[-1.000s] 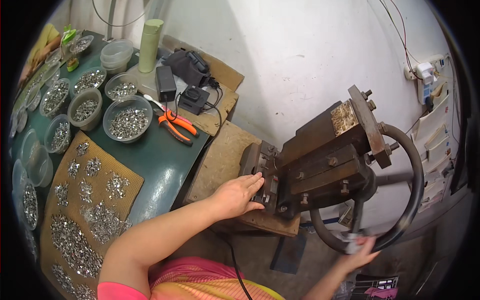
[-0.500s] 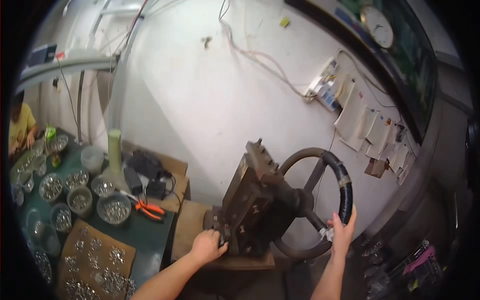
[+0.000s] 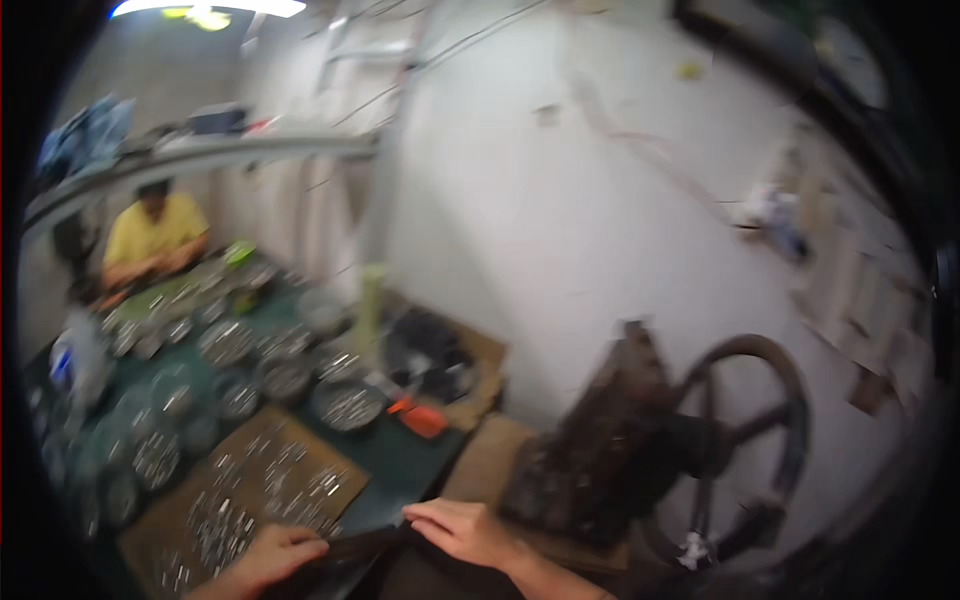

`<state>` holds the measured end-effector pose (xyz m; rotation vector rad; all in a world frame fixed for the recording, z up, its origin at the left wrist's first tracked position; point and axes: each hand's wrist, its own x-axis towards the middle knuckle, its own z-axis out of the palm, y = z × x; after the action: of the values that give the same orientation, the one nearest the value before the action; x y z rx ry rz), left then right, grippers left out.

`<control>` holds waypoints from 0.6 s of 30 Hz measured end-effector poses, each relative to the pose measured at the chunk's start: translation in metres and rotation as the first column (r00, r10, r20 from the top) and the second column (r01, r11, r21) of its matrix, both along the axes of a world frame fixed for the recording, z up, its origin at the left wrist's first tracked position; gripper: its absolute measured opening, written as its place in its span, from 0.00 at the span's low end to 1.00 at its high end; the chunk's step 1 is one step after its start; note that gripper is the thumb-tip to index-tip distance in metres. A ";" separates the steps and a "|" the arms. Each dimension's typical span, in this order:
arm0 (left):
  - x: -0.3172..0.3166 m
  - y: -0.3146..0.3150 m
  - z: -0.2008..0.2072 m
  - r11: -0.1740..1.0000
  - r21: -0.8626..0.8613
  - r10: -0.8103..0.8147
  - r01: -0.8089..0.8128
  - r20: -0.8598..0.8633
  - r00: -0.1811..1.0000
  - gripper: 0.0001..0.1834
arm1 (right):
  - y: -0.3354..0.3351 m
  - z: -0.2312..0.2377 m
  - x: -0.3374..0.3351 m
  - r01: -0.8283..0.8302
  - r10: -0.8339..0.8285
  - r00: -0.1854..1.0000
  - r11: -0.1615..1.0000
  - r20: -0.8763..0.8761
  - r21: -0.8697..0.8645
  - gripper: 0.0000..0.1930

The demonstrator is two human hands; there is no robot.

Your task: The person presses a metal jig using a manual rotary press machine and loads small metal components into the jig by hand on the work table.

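My left hand (image 3: 278,556) is low in the picture, at the near edge of a brown board (image 3: 290,470) strewn with small shiny metal pieces (image 3: 215,530). Blur smears its fingers, which point right toward a dark flat thing (image 3: 365,545) whose kind I cannot make out. My right hand (image 3: 462,530) is near the corner of the green table (image 3: 410,480), its fingers stretched out to the left by the other end of that dark thing. No object shows in this hand. To its right stands a dark hand press (image 3: 600,450) with a large wheel (image 3: 795,420); neither hand touches it.
Bowls of metal pieces (image 3: 350,405) crowd the table, with orange-handled pliers (image 3: 418,416) beside them. A black cable bundle (image 3: 425,350) lies behind. Across the table sits a person in a yellow shirt (image 3: 157,235). A green post (image 3: 370,310) rises near the wall.
My right hand has let go of the wheel and my left hand has left the press base. Both are now farther left, by the table. The view has swung left.
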<state>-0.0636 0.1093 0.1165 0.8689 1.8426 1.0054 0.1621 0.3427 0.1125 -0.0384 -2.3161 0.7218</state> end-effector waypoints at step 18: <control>0.095 -0.164 0.033 0.649 -0.006 0.757 -0.761 -0.097 0.646 0.25 | -0.050 -0.073 -0.127 -0.550 0.688 0.674 0.711 0.270 -0.438 0.10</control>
<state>0.0315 -0.0551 0.1491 0.0401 2.3588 1.4283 0.0349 0.2928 0.0392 0.5505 -2.5914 1.5847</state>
